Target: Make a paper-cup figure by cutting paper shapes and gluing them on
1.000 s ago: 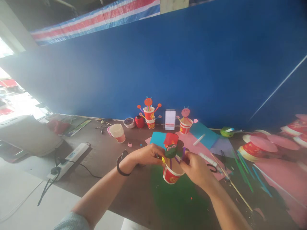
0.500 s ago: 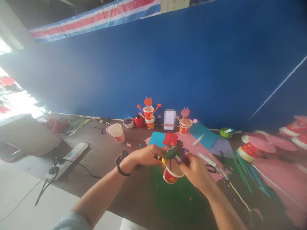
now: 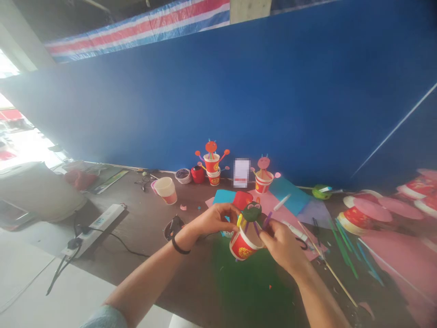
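A red and white paper cup point(image 3: 243, 246) with a dark green paper head point(image 3: 252, 211) above its rim is held between my hands, over a green sheet point(image 3: 257, 287). Pink and orange details show on the head. My left hand point(image 3: 221, 218) has thumb and fingers closed at the cup's left rim, beside a yellow strip point(image 3: 239, 221). On the other side, my right hand point(image 3: 278, 237) pinches the cup's right rim, next to a purple strip point(image 3: 267, 220) that sticks out.
Behind stand stacked cups with an orange head point(image 3: 210, 146) and a cup with a pink head point(image 3: 263, 163). A pale cup point(image 3: 165, 189) and power strip point(image 3: 99, 225) are left. Coloured paper, scissors point(image 3: 302, 243), green sticks point(image 3: 344, 250) and pink-topped cups point(image 3: 357, 217) lie right.
The held cup has tilted, its printed side showing more. The green head now stands more upright and further right, with orange pieces visible on top. My left fingers have shifted on the left rim.
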`<state>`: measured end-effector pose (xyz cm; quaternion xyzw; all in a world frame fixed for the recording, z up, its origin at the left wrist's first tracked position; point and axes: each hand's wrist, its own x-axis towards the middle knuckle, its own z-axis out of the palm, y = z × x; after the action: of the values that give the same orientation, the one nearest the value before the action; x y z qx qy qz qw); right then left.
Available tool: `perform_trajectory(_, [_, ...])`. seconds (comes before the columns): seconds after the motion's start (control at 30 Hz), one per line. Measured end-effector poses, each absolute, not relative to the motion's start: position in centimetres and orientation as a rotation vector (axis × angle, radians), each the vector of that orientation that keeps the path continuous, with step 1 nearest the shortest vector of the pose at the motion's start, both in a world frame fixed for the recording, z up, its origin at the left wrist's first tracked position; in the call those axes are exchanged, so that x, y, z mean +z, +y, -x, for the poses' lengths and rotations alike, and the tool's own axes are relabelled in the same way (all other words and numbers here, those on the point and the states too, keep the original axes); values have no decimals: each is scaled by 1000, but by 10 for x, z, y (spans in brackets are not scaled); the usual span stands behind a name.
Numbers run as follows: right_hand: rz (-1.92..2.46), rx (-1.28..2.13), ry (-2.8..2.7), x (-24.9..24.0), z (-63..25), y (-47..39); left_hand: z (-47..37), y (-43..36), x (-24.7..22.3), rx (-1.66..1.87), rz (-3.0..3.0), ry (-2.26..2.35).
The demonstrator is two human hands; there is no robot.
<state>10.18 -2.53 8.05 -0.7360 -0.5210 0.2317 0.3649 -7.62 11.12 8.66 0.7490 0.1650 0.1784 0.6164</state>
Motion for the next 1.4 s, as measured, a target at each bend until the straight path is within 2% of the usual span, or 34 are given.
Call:
perform_trajectory(0.13, [1950, 487, -1277, 77, -105, -22, 66, 101, 74, 630, -1635, 530])
perform_trajectory(0.3, [2140, 158, -1303, 76, -105, -15, 51, 87, 70, 796, -1667, 840])
perform_trajectory(0.63, [2281, -319, -1353, 81, -98, -7, 37, 75, 74, 866, -1877, 1063])
perform_trajectory(0.93, [2235, -291, -1419, 79, -94, -5, 28, 79, 90, 704, -2300, 1302])
perform_trajectory(1.4, [2209, -97, -1363, 74, -105, -2, 32, 83, 95, 539, -2450, 1369])
